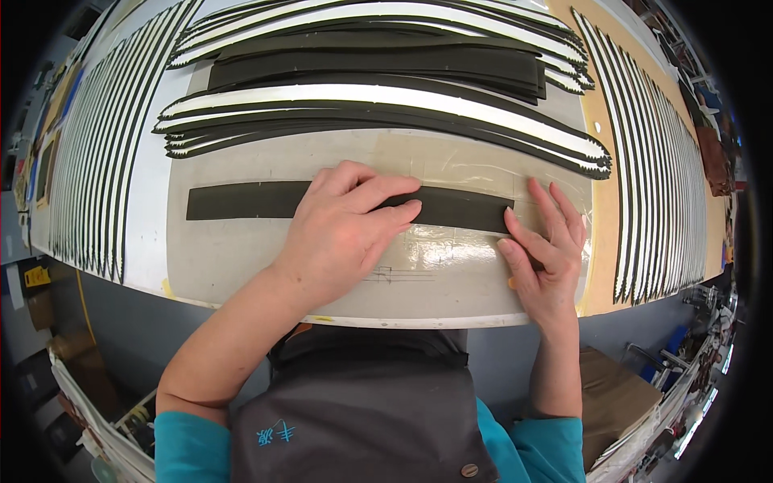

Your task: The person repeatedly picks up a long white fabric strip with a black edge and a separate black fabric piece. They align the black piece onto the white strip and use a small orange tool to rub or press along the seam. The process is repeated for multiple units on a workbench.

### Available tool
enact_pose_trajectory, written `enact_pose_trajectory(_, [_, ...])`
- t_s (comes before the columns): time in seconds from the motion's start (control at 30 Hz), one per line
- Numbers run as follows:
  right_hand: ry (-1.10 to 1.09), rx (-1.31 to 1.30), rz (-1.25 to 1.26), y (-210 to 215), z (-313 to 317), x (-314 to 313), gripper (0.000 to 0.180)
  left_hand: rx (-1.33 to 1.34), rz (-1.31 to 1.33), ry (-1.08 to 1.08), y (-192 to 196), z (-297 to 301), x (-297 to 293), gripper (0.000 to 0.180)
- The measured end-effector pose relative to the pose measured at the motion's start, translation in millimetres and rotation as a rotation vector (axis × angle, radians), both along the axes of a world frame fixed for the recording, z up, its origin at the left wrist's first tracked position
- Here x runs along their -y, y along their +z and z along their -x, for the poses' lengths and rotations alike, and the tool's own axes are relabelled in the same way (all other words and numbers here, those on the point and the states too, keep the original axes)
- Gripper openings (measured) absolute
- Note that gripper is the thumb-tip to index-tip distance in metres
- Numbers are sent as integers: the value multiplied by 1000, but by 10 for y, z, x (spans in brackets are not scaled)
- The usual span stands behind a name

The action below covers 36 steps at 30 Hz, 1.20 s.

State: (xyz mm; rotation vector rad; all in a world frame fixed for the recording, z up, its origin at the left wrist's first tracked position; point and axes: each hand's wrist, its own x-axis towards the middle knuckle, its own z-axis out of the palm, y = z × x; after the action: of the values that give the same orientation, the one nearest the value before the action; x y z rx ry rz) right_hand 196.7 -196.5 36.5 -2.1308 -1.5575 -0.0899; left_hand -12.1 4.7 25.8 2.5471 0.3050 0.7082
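Head view: black strip point(266, 201) lies flat under both hands point(346, 225).

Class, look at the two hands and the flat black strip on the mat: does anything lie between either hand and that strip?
Nothing visible does. The left hand lies flat on the black strip, and the right hand touches its right end with the fingertips.

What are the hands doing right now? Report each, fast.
Left hand: open, flat, palm pressing on the black strip.
Right hand: open, fingers spread, touching the strip's right end.
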Motion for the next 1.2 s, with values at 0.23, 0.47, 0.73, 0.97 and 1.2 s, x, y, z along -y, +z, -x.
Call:
enact_pose_trajectory(0.23, [-7,-26,20,5,27,-17,27,-40,-72,35,5,30,50,22])
enact_pose_trajectory(0.47, [-47,-246,-194,-66,-68,108,20,-29,-44,12,-35,9,43,21])
enact_pose_trajectory(0.73, [-257,-507,46,244,146,402,25,-15,-62,-37,-78,40,-17,23])
enact_pose_trajectory(0.97, [-321,-544,118,268,222,343,20,-23,-64,-123,-84,56,-122,30])
enact_pose_trajectory(1.2, [-175,-750,-10,474,342,-346,14,13,-80,-128,-160,53,-138,31])
